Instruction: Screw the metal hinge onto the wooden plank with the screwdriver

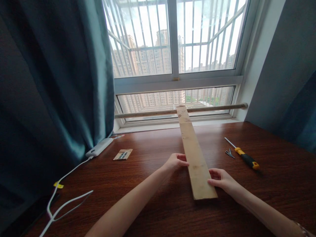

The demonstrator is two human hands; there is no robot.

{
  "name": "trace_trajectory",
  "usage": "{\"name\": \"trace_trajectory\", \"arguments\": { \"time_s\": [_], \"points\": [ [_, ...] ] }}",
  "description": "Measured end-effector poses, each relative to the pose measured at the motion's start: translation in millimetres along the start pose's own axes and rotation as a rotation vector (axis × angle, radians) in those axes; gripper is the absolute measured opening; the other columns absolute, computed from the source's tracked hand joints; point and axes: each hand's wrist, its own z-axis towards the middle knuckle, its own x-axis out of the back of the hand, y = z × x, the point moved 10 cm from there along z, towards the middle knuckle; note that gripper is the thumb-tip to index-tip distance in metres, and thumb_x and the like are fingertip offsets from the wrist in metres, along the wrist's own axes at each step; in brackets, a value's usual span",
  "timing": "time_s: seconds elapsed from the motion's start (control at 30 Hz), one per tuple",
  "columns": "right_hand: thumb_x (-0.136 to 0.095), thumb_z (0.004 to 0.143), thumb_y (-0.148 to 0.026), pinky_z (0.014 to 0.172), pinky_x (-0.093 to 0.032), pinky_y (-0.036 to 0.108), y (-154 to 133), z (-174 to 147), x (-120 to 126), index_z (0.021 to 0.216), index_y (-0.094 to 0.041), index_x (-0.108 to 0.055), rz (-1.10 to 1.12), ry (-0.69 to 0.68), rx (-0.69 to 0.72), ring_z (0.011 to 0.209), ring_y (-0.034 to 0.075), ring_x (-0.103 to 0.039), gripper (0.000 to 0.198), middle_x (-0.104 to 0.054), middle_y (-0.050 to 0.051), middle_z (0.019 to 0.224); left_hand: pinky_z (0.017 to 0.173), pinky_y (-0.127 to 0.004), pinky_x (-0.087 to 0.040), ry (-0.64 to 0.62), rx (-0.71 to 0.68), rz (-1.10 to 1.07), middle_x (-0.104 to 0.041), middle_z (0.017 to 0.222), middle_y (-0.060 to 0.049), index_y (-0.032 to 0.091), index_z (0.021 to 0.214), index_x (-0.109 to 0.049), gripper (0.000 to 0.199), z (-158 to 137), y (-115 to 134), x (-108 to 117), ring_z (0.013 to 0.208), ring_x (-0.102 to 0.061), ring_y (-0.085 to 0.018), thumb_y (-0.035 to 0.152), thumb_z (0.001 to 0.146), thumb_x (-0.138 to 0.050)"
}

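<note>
A long, pale wooden board stretches from near me toward the window, its far end by the horizontal rail. My left hand grips the board's left edge, thumb and fingers closed on it. Nearer to me, my right hand pinches the opposite edge, some fingers hidden beneath the wood. To the right lie a yellow-and-black screwdriver and several screws, apart from both hands.
The brown wooden table reaches to the window sill. A rail crosses before the window. At left are a white power strip, its white cable, a small card-like piece and a dark blue curtain.
</note>
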Motion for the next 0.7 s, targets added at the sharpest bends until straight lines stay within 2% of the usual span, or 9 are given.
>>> {"name": "trace_trajectory", "arguments": {
  "time_s": [0.13,0.33,0.53,0.7],
  "points": [
    [-0.077,0.058,-0.042,0.083,-0.052,0.040,3,1,1,0.089,-0.012,-0.067,0.034,-0.022,-0.009,0.091,0.029,-0.066,0.044,-0.072,0.012,0.091,0.094,-0.038,-0.043,-0.003,0.006,-0.016,-0.072,0.094,-0.013,0.010,0.091,-0.074,0.046,-1,0,-1,0.093,-0.065,-0.028,0.015,0.046,-0.082],
    [-0.070,0.070,-0.033,0.083,-0.051,0.035,-14,-4,-3,0.094,-0.013,-0.067,-0.102,-0.092,0.020,0.094,0.026,-0.065,0.032,-0.071,0.010,0.097,0.095,-0.042,-0.043,-0.029,-0.021,-0.068,-0.069,0.106,-0.015,0.011,0.098,-0.072,0.052,-5,0,-3,0.102,-0.062,-0.031,0.020,0.049,-0.084],
    [-0.058,0.082,-0.040,0.067,-0.052,0.029,-33,-10,-3,0.095,-0.015,-0.068,-0.321,-0.073,0.080,0.078,0.022,-0.065,0.030,-0.072,0.006,0.089,0.097,-0.043,-0.042,-0.001,-0.045,-0.091,-0.069,0.106,-0.015,0.012,0.098,-0.071,0.052,-3,-7,3,0.103,-0.062,-0.031,0.021,0.049,-0.085],
    [-0.055,0.083,-0.044,0.068,-0.049,0.029,-38,-9,5,0.088,-0.017,-0.068,-0.487,0.009,0.134,0.075,0.023,-0.064,0.031,-0.071,0.005,0.083,0.098,-0.042,-0.041,-0.007,-0.069,-0.096,-0.069,0.105,-0.014,0.012,0.098,-0.069,0.052,-1,-11,4,0.101,-0.063,-0.029,0.022,0.049,-0.085]
  ]
}}
